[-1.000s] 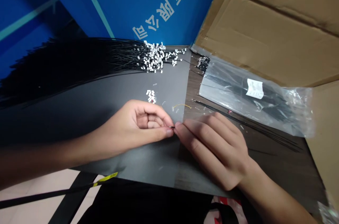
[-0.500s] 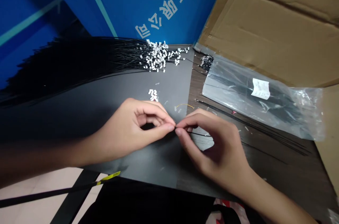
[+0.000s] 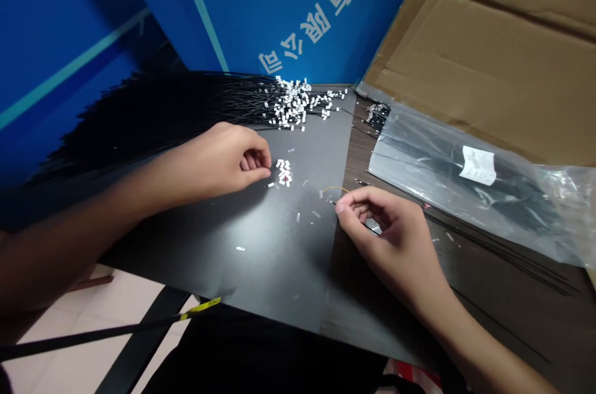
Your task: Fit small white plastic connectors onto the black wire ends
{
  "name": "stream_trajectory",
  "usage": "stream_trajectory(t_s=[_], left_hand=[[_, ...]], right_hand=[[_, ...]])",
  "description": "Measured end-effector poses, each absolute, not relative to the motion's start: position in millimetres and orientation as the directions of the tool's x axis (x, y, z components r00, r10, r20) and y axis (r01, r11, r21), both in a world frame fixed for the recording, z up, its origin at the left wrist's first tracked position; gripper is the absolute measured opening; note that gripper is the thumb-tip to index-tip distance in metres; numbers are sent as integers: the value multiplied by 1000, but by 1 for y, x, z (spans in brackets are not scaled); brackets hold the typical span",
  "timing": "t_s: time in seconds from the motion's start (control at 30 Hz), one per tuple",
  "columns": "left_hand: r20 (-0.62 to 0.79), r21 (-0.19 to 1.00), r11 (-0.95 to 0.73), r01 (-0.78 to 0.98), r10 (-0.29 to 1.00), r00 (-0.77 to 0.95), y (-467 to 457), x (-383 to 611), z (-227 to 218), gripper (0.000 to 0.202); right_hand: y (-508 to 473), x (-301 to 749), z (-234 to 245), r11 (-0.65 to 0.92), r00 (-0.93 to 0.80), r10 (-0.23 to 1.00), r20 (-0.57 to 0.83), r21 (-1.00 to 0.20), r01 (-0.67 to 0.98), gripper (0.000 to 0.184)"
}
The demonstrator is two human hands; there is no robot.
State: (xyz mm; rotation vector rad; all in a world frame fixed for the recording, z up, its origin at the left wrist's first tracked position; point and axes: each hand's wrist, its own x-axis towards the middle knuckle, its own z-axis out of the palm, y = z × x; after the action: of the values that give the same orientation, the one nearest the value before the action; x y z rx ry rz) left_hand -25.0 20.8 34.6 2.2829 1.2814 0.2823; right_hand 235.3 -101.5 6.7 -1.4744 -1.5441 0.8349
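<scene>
My right hand point(image 3: 384, 217) pinches a thin black cable point(image 3: 371, 229) between thumb and forefinger. The cable's short tip pokes out to the left of the fingertips, and part of its length shows below the curled fingers. Over the grey mat, my left hand point(image 3: 233, 158) is curled, thumb and forefinger tips close together, with nothing visible in them. Just right of those fingertips lies a small heap of white tags or sleeves point(image 3: 284, 172), with one loose piece nearer the thumb. A yellow wire bit point(image 3: 335, 188) rests beside the right fingertips.
Behind lies a large bundle of black cables point(image 3: 186, 102) with white-tipped ends point(image 3: 293, 102). A clear plastic bag point(image 3: 428, 152) of black cables sits at right, before a cardboard box point(image 3: 488, 59). Small clear pieces point(image 3: 240, 249) are scattered on the grey mat point(image 3: 279, 282). A blue panel point(image 3: 261, 9) stands behind.
My hands have parted. The left hand let go of the cable end and moved left and away, towards the white heap; the right keeps the cable, slightly further right. The view has shifted.
</scene>
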Motion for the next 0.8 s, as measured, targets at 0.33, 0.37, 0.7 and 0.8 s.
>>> stream_trajectory(t_s=[0.33,0.37,0.7,0.8], left_hand=[[-12,474,-534,700,791,611,4,-17,19,18],[-4,479,-540,692,787,617,4,-17,20,20],[-178,982,74,176,687,704,-21,6,24,11],[-198,973,222,62,669,717,-24,10,17,16]], right_hand=[[-103,232,7,74,19,996,91,-894,443,14],[-103,232,8,69,14,996,83,-899,433,14],[-106,230,21,47,-74,997,29,-966,254,6],[-107,230,22,22,-100,995,-3,-969,246,7]])
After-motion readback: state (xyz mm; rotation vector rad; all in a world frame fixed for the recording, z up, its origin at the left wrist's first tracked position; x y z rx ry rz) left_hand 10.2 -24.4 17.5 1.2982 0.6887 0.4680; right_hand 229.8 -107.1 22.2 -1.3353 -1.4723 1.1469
